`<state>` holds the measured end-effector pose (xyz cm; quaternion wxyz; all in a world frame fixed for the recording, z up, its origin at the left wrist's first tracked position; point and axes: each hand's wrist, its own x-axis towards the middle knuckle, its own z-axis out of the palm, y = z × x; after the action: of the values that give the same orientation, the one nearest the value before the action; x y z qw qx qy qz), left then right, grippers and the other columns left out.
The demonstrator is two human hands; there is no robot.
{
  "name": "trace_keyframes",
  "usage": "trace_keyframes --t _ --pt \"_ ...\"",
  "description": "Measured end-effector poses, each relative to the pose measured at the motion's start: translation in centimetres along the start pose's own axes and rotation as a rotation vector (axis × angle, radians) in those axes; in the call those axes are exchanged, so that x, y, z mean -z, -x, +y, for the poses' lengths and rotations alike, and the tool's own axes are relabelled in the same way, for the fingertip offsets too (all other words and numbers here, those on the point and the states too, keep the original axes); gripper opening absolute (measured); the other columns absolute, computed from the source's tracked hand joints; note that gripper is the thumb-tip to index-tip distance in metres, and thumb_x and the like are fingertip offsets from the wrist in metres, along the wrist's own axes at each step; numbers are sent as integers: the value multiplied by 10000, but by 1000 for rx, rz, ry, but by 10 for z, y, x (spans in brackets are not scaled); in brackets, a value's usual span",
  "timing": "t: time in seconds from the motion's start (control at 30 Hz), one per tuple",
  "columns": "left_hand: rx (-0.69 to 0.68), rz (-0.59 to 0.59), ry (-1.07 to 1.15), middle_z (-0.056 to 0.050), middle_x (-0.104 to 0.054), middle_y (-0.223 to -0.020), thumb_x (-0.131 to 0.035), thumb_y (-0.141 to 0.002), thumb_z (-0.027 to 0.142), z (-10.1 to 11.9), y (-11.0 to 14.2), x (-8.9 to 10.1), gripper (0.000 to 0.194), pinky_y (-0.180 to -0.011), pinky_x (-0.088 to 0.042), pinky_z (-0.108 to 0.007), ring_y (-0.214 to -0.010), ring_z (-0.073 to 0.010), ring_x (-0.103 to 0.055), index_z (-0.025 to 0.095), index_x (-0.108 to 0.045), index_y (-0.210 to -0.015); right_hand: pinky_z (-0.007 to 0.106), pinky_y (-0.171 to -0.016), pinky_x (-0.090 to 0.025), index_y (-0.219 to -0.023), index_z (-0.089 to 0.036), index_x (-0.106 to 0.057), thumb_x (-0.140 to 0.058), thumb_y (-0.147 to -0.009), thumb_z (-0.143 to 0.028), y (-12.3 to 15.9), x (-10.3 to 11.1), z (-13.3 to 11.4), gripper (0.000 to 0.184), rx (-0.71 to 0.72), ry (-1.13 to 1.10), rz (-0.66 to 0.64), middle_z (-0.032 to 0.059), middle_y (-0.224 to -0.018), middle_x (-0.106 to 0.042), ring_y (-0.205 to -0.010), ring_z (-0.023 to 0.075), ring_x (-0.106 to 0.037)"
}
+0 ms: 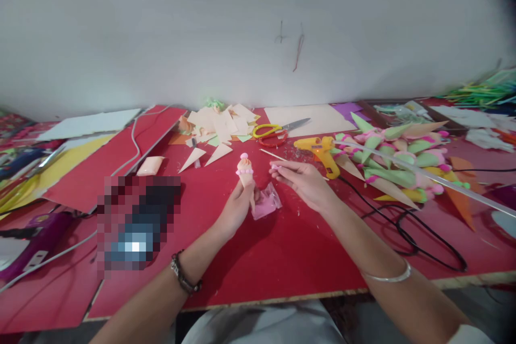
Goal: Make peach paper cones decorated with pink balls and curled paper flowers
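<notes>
My left hand (237,205) is closed round the lower part of a small paper ice cream cone (244,173), held upright. The cone is cream-coloured, with an orange top, a pink ball at the tip and a ring of pink balls round its rim. To its right, my right hand (304,183) pinches a small pink piece (276,167) between thumb and fingers, apart from the cone. The piece looks like soft clay, though it is too small to be sure. Beneath the hands lies an open plastic packet (266,203) of pink material on the red table (258,263).
A yellow glue gun (322,151) lies right of my right hand, its black cord (419,242) looped nearby. Behind are scissors (278,131) and cream paper pieces (220,123). Finished-looking cones (395,153) are heaped at right. A pixelated dark object (141,226) and a wrapped packet (150,165) lie left.
</notes>
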<state>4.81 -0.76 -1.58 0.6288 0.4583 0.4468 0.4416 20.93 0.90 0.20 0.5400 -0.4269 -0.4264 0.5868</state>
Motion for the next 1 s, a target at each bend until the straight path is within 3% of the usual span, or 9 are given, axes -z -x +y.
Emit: trace_keyframes --t 0.13,0.27,0.37,0.47,0.67,0.8,1.0 --pt "8 3 107 28 -469 -603 -520 -742 308 4 1 -2 173 -593 -373 -223 -585 -91 -443 158 -487 -664 260 -629 -503 -783 -168 -666 -672 -638 -271 6 -8 3 177 1 82 -41 10 -705 -667 -626 109 -613" --pt "79 -42 379 79 -352 -523 -610 -649 185 12 2 -5 147 -489 -321 -163 -476 -40 -345 155 -468 -673 249 -576 -480 -748 -180 -634 -648 -667 -257 13 -18 2 112 109 235 -103 -12 -645 -629 -599 118 -600" --pt "150 -92 411 87 -310 -508 -665 -648 251 13 4 -6 221 -427 -259 -146 -436 -23 -280 148 -471 -671 248 -606 -460 -737 -189 -630 -601 -710 -202 18 -24 0 42 321 403 -145 1 -714 -603 -664 123 -580" --pt "189 -108 391 76 -338 -516 -690 -621 382 11 6 -5 311 -426 -278 -151 -440 -26 -299 138 -511 -694 252 -630 -438 -741 -200 -623 -567 -739 -176 22 -27 -1 60 497 579 -159 12 -749 -591 -697 127 -554" --pt "148 -188 374 77 -323 -495 -674 -659 367 8 5 -2 289 -417 -264 -139 -434 -15 -267 114 -535 -645 248 -630 -426 -787 -200 -582 -512 -777 -171 24 -26 2 76 634 727 -122 21 -768 -571 -702 130 -531" --pt "137 -183 375 81 -317 -494 -679 -661 331 9 3 0 258 -421 -262 -138 -434 -15 -254 111 -545 -669 253 -635 -432 -788 -198 -568 -509 -783 -183 25 -26 1 62 625 715 -111 22 -764 -569 -689 128 -530" --pt "115 -187 412 76 -334 -519 -694 -641 319 14 4 -1 275 -409 -248 -136 -433 -14 -235 126 -499 -632 242 -608 -450 -744 -193 -550 -541 -757 -244 23 -29 0 53 425 473 -32 10 -731 -562 -670 123 -543"
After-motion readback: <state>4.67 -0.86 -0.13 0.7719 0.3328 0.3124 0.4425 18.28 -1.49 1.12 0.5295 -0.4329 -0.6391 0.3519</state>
